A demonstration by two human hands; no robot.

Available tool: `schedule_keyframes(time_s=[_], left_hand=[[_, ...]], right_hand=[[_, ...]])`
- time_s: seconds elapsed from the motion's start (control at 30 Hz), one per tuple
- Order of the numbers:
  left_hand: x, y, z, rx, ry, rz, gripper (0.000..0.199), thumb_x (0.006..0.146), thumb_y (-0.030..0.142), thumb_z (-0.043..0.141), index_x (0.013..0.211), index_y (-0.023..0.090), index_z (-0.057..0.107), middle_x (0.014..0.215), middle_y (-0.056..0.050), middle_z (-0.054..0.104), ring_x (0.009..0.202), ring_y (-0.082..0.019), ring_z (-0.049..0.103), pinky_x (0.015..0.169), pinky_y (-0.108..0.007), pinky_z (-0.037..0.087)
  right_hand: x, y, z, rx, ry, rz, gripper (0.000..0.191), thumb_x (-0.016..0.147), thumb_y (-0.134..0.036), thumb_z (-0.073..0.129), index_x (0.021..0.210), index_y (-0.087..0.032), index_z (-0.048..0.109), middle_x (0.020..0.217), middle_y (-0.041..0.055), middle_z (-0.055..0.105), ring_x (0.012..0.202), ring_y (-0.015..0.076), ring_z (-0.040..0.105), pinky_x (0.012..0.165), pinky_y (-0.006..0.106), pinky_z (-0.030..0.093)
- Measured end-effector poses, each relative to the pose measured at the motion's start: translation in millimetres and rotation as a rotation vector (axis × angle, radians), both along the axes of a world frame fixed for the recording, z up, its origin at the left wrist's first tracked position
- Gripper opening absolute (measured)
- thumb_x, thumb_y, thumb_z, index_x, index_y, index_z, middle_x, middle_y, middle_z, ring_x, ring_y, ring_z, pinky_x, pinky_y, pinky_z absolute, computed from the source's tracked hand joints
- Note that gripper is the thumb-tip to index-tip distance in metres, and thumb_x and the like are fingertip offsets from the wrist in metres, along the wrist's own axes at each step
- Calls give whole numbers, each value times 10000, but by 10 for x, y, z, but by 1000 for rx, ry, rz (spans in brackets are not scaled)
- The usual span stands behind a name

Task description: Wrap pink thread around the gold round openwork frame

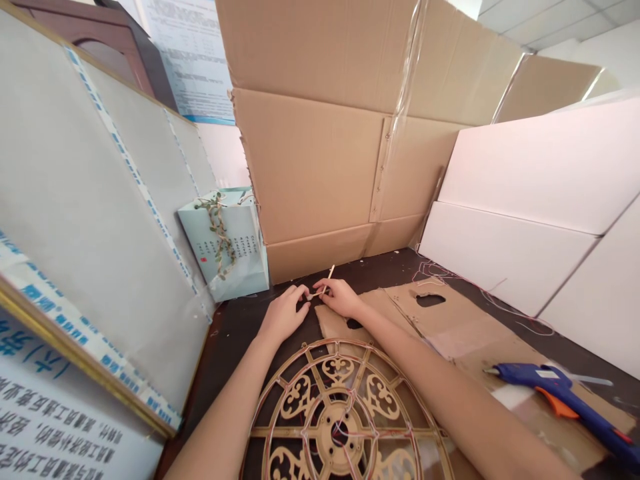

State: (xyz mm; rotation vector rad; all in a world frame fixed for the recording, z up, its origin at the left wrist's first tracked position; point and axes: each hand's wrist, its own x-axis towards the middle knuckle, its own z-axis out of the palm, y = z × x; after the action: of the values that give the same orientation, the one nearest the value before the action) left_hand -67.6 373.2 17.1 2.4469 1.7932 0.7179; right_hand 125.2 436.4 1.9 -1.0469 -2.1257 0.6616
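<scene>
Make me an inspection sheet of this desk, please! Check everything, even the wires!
Surface: dark table, partly covered by a flat cardboard sheet
Job's things: thin pale stick; round lattice frame, nearer the person
Clutter: blue glue gun on the cardboard sheet
Hands: right hand holds the stick; left hand curls close by, its grip unclear
Cables: thin wires tangled beside white boxes; more on the frame
Surroundings: cardboard wall ahead, white boxes right, pale-blue bag and grey panel left

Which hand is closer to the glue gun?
The right hand. It is to the left of the glue gun and farther forward, not touching it. The left hand is farther left still.
</scene>
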Motion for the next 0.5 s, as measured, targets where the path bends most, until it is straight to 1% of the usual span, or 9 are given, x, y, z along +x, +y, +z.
schedule_keyframes(time_s=[0.1, 0.17, 0.23, 0.3, 0.33, 0.43, 0.5], left_hand=[[-1, 2, -11, 3, 9, 13, 76, 971, 161, 647, 997, 221, 608, 1021, -8, 611, 925, -205, 628, 737, -289, 417], [-2, 0, -19, 7, 14, 15, 65, 978, 166, 641, 950, 209, 601, 1017, -15, 608, 911, -206, 623, 737, -293, 414], [-2, -5, -19, 9, 9, 14, 80, 976, 158, 647, 1023, 212, 611, 1035, -15, 615, 919, -203, 626, 750, -290, 419], [-2, -9, -13, 9, 4, 7, 191, 974, 149, 655, 1142, 231, 612, 1057, -7, 624, 939, -196, 631, 764, -283, 424], [-1, -9, -9, 8, 4, 3, 210, 977, 150, 655, 1162, 239, 615, 1060, -3, 626, 945, -193, 633, 766, -280, 425], [1, -3, 0, 4, 8, 0, 130, 987, 158, 647, 1088, 238, 644, 1041, -2, 626, 944, -193, 635, 754, -278, 421], [4, 3, 4, 4, 6, 8, 114, 985, 157, 651, 1068, 234, 649, 1036, -4, 628, 940, -194, 637, 746, -278, 419]], right_hand=[[-2, -6, 6, 7, -9, -4, 344, 888, -10, 634, 1199, -119, 734, 1013, 67, 740, 692, 98, 583, 755, 227, 476], [-5, -10, 10, 12, -9, -3, 344, 893, 4, 613, 1191, -117, 735, 1033, 70, 741, 713, 101, 595, 763, 226, 477], [-8, -13, 12, 15, -7, 2, 348, 895, 19, 597, 1186, -114, 735, 1034, 71, 742, 745, 107, 615, 774, 223, 480], [-7, -15, 12, 17, -5, 6, 350, 894, 24, 595, 1185, -111, 734, 1025, 69, 743, 759, 109, 626, 775, 218, 481], [-6, -16, 10, 18, -5, 7, 344, 898, 19, 596, 1184, -112, 734, 1024, 68, 743, 754, 108, 626, 769, 217, 480], [-2, -10, 2, 29, -4, 9, 306, 922, -20, 601, 1179, -120, 733, 1024, 67, 742, 718, 103, 613, 740, 217, 474], [-2, -3, -5, 37, -4, 11, 298, 927, -34, 600, 1178, -126, 732, 1029, 68, 742, 704, 100, 605, 735, 219, 475]])
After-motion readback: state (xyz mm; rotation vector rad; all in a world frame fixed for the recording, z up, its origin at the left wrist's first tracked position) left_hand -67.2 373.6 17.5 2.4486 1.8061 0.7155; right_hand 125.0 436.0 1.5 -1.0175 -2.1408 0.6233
